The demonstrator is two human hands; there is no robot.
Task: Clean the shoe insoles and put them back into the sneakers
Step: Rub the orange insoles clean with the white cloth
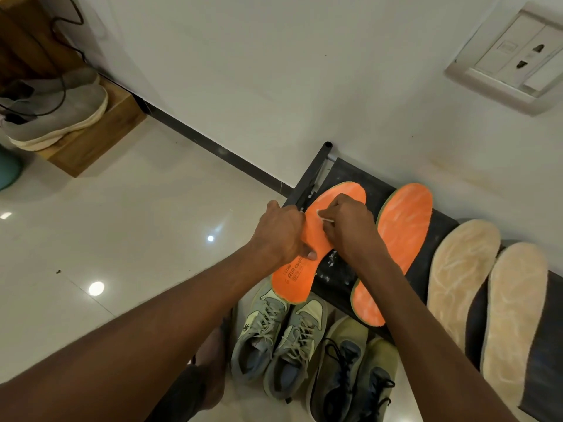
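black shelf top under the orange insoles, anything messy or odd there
Yes. White flecks and smears litter the black shelf top between the two orange insoles, just below the right hand. They look like scraped-off residue. Both insoles' heels overhang the front edge.

The place looked like a home, in a corner by a shoe rack. A glossy pale tiled floor point(128, 233) met a white wall point(274, 71) along a dark skirting strip point(219, 152). A wall socket plate point(515, 56) sat on the wall. 2 pairs of sneakers point(307, 351) stood on the floor beside a low black rack point(338, 178), and grey shoes point(54, 108) rested on a wooden box point(100, 138).
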